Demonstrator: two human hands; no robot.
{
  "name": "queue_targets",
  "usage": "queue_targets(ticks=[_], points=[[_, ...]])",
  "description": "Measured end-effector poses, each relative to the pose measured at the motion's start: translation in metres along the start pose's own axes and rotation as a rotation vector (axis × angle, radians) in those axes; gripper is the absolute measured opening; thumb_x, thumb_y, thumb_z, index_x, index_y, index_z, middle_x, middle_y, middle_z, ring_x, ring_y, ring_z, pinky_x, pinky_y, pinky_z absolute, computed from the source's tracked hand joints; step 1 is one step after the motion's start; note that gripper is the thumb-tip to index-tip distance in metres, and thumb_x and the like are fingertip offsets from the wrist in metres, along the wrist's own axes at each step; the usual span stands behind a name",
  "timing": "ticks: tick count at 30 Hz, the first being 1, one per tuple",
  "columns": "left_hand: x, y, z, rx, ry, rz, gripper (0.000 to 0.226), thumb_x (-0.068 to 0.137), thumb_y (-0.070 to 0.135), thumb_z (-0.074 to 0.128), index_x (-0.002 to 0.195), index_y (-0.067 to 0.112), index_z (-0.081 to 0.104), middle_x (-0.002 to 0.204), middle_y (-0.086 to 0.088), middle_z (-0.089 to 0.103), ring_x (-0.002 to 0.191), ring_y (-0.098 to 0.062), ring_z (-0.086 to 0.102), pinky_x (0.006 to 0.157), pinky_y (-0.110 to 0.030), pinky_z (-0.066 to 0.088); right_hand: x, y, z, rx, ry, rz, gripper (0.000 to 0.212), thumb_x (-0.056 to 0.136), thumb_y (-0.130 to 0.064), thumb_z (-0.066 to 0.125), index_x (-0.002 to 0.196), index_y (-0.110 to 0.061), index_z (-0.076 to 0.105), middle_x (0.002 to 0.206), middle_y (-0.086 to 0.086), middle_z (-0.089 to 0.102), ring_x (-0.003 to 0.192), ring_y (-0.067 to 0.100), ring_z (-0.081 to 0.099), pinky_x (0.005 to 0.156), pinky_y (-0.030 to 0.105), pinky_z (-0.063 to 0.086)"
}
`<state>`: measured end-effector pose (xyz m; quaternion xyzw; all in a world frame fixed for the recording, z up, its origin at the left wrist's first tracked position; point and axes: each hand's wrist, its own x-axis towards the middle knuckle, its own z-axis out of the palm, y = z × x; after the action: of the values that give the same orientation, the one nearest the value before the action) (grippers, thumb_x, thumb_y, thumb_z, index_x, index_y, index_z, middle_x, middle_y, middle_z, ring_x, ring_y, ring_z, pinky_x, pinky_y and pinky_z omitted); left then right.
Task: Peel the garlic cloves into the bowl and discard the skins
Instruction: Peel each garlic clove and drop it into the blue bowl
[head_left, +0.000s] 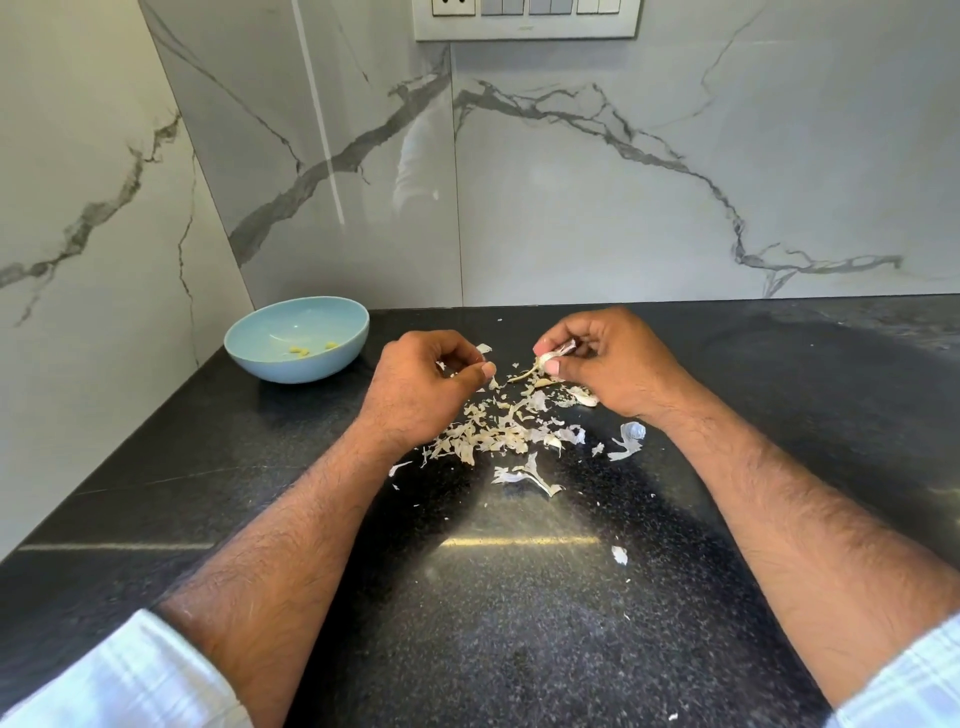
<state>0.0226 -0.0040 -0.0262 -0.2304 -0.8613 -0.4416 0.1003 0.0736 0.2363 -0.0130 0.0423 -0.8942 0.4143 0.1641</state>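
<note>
My right hand (608, 364) pinches a garlic clove (551, 356) between thumb and fingers, its papery skin partly lifted. My left hand (423, 387) hovers just left of it with fingers curled; whether they hold a scrap of skin I cannot tell. A loose heap of garlic skins (498, 431) lies on the black counter (519, 597) under and between both hands. The light blue bowl (270, 364) stands at the back left, holding a few peeled yellowish cloves (301, 351).
Marble wall panels rise behind the counter and along its left side, close to the bowl. A switch plate (524, 18) hangs high on the back wall. Stray skin flakes (619, 555) dot the counter nearer me.
</note>
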Motion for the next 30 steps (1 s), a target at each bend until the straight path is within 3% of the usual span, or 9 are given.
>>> queue_targets(ticks=[2, 4, 8, 14, 19, 23, 27, 30], points=[[-0.001, 0.002, 0.001, -0.034, -0.009, -0.011, 0.011, 0.093, 0.041, 0.082, 0.091, 0.031, 0.078, 0.085, 0.012, 0.076, 0.068, -0.006, 0.072, 0.069, -0.032, 0.061, 0.001, -0.002, -0.002, 0.198, -0.012, 0.054, 0.019, 0.087, -0.009, 0.084, 0.102, -0.020, 0.082, 0.094, -0.004, 0.081, 0.088, 0.016, 0.075, 0.082, 0.028, 0.061], [-0.002, 0.006, 0.003, -0.114, -0.032, -0.024, 0.010, 0.093, 0.035, 0.083, 0.094, 0.027, 0.079, 0.087, 0.008, 0.078, 0.064, -0.008, 0.072, 0.064, -0.028, 0.060, 0.001, -0.002, -0.003, 0.353, -0.037, 0.073, 0.018, 0.090, -0.008, 0.079, 0.108, -0.013, 0.081, 0.096, 0.005, 0.081, 0.090, 0.023, 0.074, 0.077, 0.029, 0.059], [-0.004, 0.014, 0.005, -0.288, -0.067, -0.036, 0.015, 0.091, 0.031, 0.085, 0.101, 0.021, 0.078, 0.087, 0.001, 0.080, 0.064, -0.014, 0.073, 0.056, -0.026, 0.058, -0.001, -0.006, 0.000, 0.555, -0.065, 0.096, 0.018, 0.092, -0.003, 0.074, 0.111, 0.000, 0.076, 0.095, 0.016, 0.080, 0.082, 0.023, 0.072, 0.066, 0.026, 0.056], [-0.007, 0.022, 0.007, -0.403, -0.114, -0.017, 0.021, 0.089, 0.018, 0.086, 0.107, 0.010, 0.079, 0.087, -0.001, 0.080, 0.064, -0.011, 0.071, 0.053, -0.016, 0.052, 0.002, -0.004, 0.014, 0.481, -0.004, 0.083, 0.013, 0.084, -0.009, 0.084, 0.094, -0.006, 0.077, 0.077, 0.007, 0.075, 0.064, 0.011, 0.063, 0.056, 0.024, 0.049], [-0.005, 0.017, 0.006, -0.409, -0.050, -0.022, 0.012, 0.092, 0.011, 0.084, 0.103, 0.008, 0.080, 0.084, -0.004, 0.080, 0.068, -0.015, 0.076, 0.055, -0.017, 0.054, -0.001, -0.007, 0.014, 0.480, -0.064, 0.105, 0.014, 0.091, 0.002, 0.074, 0.101, -0.007, 0.079, 0.090, 0.006, 0.081, 0.080, 0.012, 0.072, 0.066, 0.027, 0.052], [-0.001, 0.010, 0.004, -0.394, 0.003, -0.029, 0.010, 0.091, 0.016, 0.085, 0.100, 0.014, 0.081, 0.086, -0.001, 0.082, 0.077, -0.020, 0.080, 0.063, -0.022, 0.058, -0.001, -0.008, 0.005, 0.397, -0.039, 0.128, 0.026, 0.093, -0.002, 0.073, 0.106, -0.023, 0.080, 0.111, -0.008, 0.079, 0.107, 0.005, 0.069, 0.082, 0.024, 0.050], [-0.001, 0.009, 0.007, -0.386, -0.036, 0.036, 0.012, 0.087, 0.012, 0.087, 0.098, 0.011, 0.081, 0.087, -0.002, 0.082, 0.080, -0.021, 0.081, 0.070, -0.031, 0.063, -0.002, -0.012, 0.000, 0.414, -0.077, 0.118, 0.021, 0.093, -0.024, 0.076, 0.114, -0.019, 0.079, 0.103, -0.005, 0.081, 0.099, 0.002, 0.072, 0.076, 0.018, 0.043], [-0.003, 0.011, 0.008, -0.346, -0.031, 0.087, 0.012, 0.087, 0.012, 0.088, 0.096, 0.011, 0.082, 0.088, 0.001, 0.082, 0.079, -0.018, 0.080, 0.073, -0.035, 0.066, -0.003, -0.013, 0.007, 0.426, -0.092, 0.089, 0.023, 0.087, -0.012, 0.081, 0.110, -0.009, 0.079, 0.095, 0.003, 0.082, 0.086, 0.004, 0.075, 0.066, 0.011, 0.048]])
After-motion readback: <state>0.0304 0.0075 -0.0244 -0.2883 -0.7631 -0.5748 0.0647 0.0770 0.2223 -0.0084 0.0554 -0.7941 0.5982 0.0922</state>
